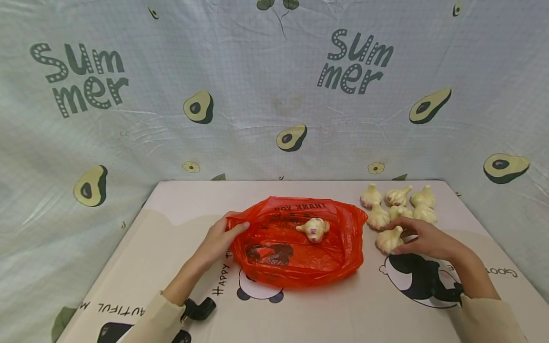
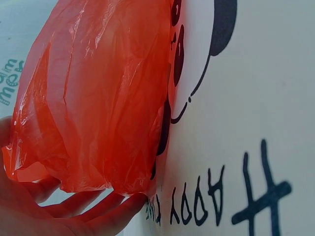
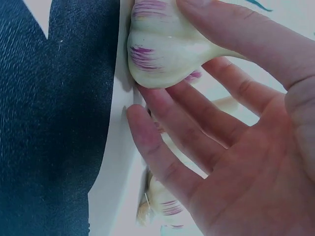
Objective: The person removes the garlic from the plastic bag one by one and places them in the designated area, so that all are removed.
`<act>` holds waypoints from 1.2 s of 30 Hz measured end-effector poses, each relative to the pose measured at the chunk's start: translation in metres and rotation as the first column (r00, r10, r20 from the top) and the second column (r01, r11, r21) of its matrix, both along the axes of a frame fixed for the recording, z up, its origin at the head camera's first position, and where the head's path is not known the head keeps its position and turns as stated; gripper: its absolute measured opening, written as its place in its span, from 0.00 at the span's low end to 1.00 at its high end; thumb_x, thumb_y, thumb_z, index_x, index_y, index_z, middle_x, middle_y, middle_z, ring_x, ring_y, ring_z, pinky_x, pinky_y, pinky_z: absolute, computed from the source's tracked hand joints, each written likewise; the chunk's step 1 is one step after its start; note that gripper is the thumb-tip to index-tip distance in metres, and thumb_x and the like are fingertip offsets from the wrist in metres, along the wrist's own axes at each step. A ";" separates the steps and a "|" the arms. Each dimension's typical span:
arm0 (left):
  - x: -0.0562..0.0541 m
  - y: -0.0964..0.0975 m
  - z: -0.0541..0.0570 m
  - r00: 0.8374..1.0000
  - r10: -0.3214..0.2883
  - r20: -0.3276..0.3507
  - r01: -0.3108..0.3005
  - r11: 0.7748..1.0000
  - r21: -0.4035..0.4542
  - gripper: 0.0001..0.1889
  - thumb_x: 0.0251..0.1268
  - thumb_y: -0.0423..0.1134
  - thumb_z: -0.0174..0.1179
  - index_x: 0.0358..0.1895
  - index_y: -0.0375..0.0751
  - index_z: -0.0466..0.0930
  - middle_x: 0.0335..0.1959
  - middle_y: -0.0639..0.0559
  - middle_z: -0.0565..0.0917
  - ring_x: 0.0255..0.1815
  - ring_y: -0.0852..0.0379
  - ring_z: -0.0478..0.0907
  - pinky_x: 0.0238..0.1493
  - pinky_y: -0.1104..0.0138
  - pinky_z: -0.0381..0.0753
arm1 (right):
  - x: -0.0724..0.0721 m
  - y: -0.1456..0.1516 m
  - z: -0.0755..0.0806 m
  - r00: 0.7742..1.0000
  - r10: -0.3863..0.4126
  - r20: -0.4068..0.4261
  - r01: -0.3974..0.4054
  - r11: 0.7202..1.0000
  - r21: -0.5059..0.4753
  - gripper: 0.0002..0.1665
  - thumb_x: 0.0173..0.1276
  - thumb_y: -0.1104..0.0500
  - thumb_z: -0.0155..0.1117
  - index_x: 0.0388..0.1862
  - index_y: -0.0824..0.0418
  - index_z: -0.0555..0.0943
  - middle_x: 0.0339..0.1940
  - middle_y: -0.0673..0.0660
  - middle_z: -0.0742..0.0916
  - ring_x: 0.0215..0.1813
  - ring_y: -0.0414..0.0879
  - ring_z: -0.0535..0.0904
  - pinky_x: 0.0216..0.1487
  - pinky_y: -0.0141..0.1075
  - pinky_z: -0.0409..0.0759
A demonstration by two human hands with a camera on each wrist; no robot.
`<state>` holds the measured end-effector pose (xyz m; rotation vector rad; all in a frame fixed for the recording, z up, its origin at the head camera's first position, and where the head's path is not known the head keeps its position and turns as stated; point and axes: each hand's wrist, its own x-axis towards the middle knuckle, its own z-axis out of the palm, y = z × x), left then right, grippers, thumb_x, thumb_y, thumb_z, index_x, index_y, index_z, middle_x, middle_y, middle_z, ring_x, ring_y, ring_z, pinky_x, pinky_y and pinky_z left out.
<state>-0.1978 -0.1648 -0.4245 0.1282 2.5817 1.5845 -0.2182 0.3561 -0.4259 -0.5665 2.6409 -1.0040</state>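
A red plastic bag [image 1: 296, 276] lies mouth-up on the table, spread wide. Inside it rests one garlic bulb [image 1: 315, 230]. At the bag's left rim, my left hand [image 1: 218, 241] holds the plastic, thumb inside and the other fingers outside; the left wrist view shows those fingers behind the red film [image 2: 98, 98]. To the right, my right hand [image 1: 433, 242] grips another garlic bulb [image 1: 388, 239] between thumb and fingers, at the front of a garlic group. Purple streaks mark this gripped bulb [image 3: 162, 49] in the right wrist view.
Several more garlic bulbs [image 1: 422, 196] stand clustered at the table's back right, just beyond my right hand. A printed white cloth [image 1: 249, 157] hangs behind the table and at its sides. The pale tabletop [image 1: 184, 209] carries cartoon prints and lettering.
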 end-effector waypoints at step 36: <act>-0.001 0.000 0.001 1.000 -0.001 0.013 0.001 1.000 -0.008 0.24 0.78 0.51 0.54 0.69 0.43 0.72 0.65 0.45 0.82 0.64 0.47 0.80 0.67 0.51 0.82 | 0.030 -0.021 0.067 0.923 -0.111 -0.368 0.132 0.991 0.032 0.30 0.61 0.57 0.80 0.61 0.57 0.79 0.54 0.60 0.88 0.48 0.16 0.75 0.47 0.20 0.81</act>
